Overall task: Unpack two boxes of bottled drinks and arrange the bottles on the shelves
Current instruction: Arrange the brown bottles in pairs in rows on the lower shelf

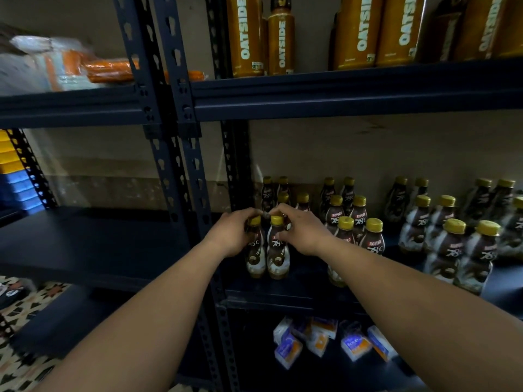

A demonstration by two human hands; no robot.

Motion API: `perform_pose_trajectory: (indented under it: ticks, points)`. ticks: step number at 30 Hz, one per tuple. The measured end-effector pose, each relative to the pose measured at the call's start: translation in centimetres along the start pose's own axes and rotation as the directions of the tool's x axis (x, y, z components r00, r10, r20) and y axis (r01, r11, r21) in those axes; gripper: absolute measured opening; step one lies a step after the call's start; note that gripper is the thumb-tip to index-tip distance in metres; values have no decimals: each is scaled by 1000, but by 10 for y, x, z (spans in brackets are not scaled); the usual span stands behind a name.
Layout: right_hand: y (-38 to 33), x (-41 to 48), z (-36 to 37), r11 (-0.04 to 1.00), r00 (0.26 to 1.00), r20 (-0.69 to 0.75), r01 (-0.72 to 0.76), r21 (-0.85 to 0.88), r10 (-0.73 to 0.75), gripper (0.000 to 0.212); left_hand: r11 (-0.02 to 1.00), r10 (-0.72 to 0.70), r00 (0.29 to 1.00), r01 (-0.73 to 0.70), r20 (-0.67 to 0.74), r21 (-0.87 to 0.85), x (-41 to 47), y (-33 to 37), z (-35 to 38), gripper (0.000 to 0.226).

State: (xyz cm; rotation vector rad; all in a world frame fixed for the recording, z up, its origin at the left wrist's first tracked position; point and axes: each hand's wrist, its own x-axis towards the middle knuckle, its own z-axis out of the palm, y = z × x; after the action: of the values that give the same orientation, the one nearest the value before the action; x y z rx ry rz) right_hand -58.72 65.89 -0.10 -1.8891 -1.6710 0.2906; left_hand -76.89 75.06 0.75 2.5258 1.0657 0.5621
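Dark blue steel racking (182, 108) against a plain wall, pretty dim lighting. The middle shelf (297, 278) is where it's all happening. Two Kopiko 78°C bottles with yellow caps stand upright side by side at the front left corner of it, touching each other. My left hand (230, 236) is wrapped round the neck of the left front bottle (254, 250), fingers curled over the cap. My right hand (301, 230) grips the right front bottle (278, 250) the same way, thumb on the label and fingers arched over the cap. The fingertips of both hands meet just above and between the two caps.

Right behind that pair are four more loose bottles (302, 199) in two short rows. Next to them on the right is another cluster of six (358, 219), and further right a bigger batch (450, 236) that looks like it's in clear wrap, though it's blurry out there.

One shelf up there's a line of tall golden Oatside bottles (244, 38). One shelf down there are some small white boxes with blue and orange print (353, 345), lying jumbled.

The rack to the left has some plastic-wrapped orange and white packs (65, 66) up top, too smeared to read. Far left are stacked yellow and blue bins (12, 171), with patterned floor tiles (25, 363) below.
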Motion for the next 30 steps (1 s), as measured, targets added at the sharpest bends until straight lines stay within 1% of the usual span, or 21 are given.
perform_pose_trajectory:
  ticks: [3,6,11,16,25,30]
  points:
    - [0,-1,1,1000,1000,-19,-18,0,18,49,1000,14,1000,-14,-7,21,1,1,1,55]
    - [0,-2,1,999,999,-27,-37,24,38,44,1000,15,1000,-15,-10,7,2,1,0,55]
    - [-1,-4,1,999,999,-28,-29,21,30,40,1000,26,1000,-26,-8,10,2,1,0,55]
    - [-1,-5,1,999,999,-39,-30,32,31,40,999,35,999,-34,-17,20,3,-1,0,57]
    - [2,-5,2,998,999,-39,-25,56,28,38,999,29,1000,-29,-6,-40,4,-5,3,57]
    - [1,-5,3,998,999,-41,-28,64,30,37,999,38,999,-38,-7,-31,4,-5,3,57]
